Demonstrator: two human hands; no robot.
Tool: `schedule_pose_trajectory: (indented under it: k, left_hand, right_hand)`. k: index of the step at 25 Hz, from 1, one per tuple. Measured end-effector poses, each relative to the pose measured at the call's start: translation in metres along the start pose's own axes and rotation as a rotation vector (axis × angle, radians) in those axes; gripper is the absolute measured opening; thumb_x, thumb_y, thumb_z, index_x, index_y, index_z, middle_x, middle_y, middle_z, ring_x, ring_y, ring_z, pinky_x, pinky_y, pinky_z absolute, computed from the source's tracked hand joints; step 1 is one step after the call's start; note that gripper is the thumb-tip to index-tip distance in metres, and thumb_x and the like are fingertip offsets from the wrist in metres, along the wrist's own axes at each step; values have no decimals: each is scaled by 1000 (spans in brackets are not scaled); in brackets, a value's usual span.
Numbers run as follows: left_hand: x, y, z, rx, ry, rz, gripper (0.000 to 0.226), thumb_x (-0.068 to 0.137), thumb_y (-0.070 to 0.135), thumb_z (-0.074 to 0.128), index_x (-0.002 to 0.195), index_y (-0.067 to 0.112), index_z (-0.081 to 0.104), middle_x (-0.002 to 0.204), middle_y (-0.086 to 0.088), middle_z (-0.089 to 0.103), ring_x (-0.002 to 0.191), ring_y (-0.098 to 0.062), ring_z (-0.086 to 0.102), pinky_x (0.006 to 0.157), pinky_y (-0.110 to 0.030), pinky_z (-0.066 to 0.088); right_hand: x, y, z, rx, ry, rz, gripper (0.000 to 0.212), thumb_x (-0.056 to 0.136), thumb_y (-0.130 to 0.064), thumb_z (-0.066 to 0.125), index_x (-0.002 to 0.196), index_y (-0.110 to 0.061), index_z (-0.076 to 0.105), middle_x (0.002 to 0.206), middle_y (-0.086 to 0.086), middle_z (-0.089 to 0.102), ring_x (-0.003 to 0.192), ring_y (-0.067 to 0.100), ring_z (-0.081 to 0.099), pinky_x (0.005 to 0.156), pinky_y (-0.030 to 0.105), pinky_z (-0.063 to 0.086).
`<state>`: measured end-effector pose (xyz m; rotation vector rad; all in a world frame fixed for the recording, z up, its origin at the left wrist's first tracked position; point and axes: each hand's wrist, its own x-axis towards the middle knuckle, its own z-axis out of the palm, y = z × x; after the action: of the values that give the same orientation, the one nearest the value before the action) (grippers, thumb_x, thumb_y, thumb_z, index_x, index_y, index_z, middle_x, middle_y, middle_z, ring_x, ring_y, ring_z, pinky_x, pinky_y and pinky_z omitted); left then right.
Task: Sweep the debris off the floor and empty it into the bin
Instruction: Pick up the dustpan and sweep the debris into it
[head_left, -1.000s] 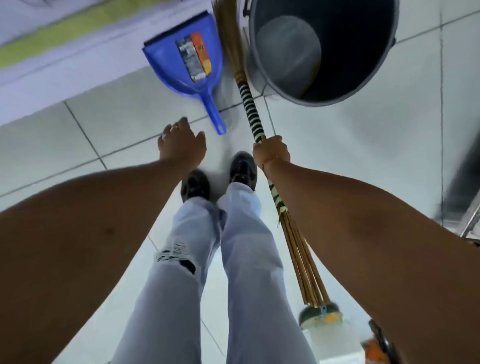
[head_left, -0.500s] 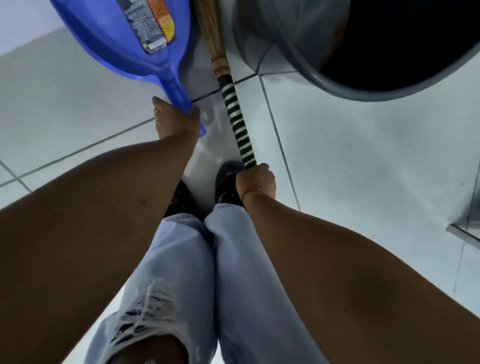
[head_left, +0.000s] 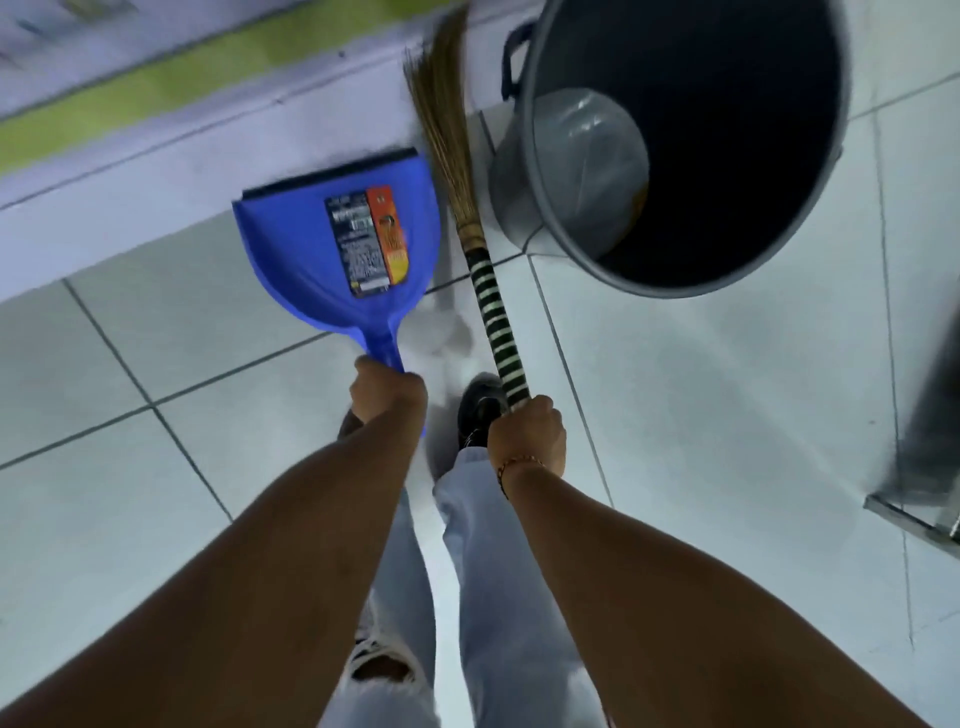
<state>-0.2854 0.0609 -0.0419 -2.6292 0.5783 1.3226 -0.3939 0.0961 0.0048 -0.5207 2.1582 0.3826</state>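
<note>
A blue plastic dustpan (head_left: 332, 260) with a printed label lies in front of me, its black lip pointing away toward the wall base. My left hand (head_left: 387, 397) is closed around its handle. My right hand (head_left: 530, 434) grips the black-and-white striped handle of a straw broom (head_left: 493, 312), whose bristles (head_left: 441, 119) point away from me, between the dustpan and the bin. The grey round bin (head_left: 545, 171) stands to the upper right, open, with a dark inside. No debris shows on the white floor tiles.
A wall base with a green stripe (head_left: 156, 88) runs across the top left. My feet in dark shoes (head_left: 480, 405) stand just behind the dustpan. A metal object's edge (head_left: 914, 514) shows at the right.
My left hand, open above the floor a second ago, reached down and has closed on the dustpan handle. The view dipped close to the floor and has risen again. The right hand kept hold of the broom.
</note>
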Motion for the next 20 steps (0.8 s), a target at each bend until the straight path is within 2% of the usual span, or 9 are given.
schedule_pose_trajectory:
  k: [4, 9, 11, 14, 17, 20]
  left_hand:
    - [-42, -15, -59, -65, 21, 30, 38, 81, 3, 53, 118, 1, 44, 119, -22, 57, 109, -40, 54, 93, -43, 45]
    - [-82, -45, -132, -175, 83, 93, 45, 77, -4, 56, 118, 0, 37, 121, -20, 54, 111, -38, 52, 93, -42, 43]
    - [-98, -76, -159, -226, 85, 69, 47, 78, -3, 54, 120, 0, 32, 121, -21, 53, 109, -40, 53, 91, -44, 44]
    - [-114, -132, -175, -267, 57, 24, 60, 80, 1, 51, 131, 4, 20, 124, -17, 51, 110, -39, 53, 96, -47, 44]
    - [-124, -208, -178, -282, 60, 80, 53, 80, 2, 50, 127, 6, 26, 119, -16, 54, 107, -38, 54, 95, -47, 45]
    - [-134, -298, -181, -294, 57, 118, 51, 76, -2, 48, 125, 12, 37, 119, -14, 56, 108, -36, 54, 96, -48, 45]
  right_hand:
    - [-67, -19, -25, 24, -1, -22, 37, 95, -25, 46, 128, -9, 47, 128, 11, 57, 118, 31, 56, 97, 40, 47]
    - [-149, -18, -25, -9, -43, -81, 33, 94, -20, 41, 125, -9, 47, 126, 12, 58, 115, 32, 58, 93, 39, 47]
    - [-186, -3, -14, -29, -47, -131, 36, 94, -32, 42, 123, -12, 51, 122, 11, 61, 111, 31, 60, 89, 37, 48]
    - [-221, 26, 14, -22, -76, -143, 51, 94, -51, 37, 124, -14, 54, 123, 11, 61, 113, 31, 59, 89, 35, 44]
    - [-246, 63, 61, 2, -114, -172, 48, 94, -43, 46, 124, -7, 56, 128, 14, 60, 119, 31, 57, 94, 34, 46]
    - [-275, 109, 110, 3, -121, -188, 42, 92, -28, 54, 126, -3, 54, 128, 16, 60, 118, 32, 58, 92, 33, 48]
